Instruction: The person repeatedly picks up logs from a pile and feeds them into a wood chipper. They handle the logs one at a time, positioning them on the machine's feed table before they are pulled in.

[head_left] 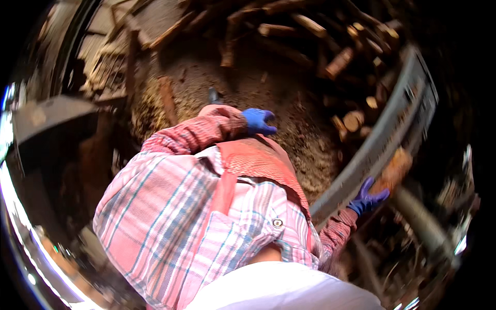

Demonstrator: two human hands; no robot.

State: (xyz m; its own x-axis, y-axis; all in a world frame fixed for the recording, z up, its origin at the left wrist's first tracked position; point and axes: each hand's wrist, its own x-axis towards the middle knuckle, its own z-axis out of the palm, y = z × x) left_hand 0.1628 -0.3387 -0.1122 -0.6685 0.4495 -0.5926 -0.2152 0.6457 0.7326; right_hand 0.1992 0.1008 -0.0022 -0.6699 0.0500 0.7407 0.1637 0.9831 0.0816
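Orange-brown wood chunk [397, 166] sits at the grey metal rail [382, 139], right hand [368, 197] in a blue glove touching it, fingers spread. Left hand [258, 121], gloved too, hangs over sawdust ground [289, 103], fingers loosely curled. Logs [310, 31] piled beyond.

wood chunk [397, 166]: orange-brown, rough, blurred | pose: tilted, raised off the ground | location: at the fingertips of the blue-gloved right hand [368, 196], beside the grey metal rail [392, 124]
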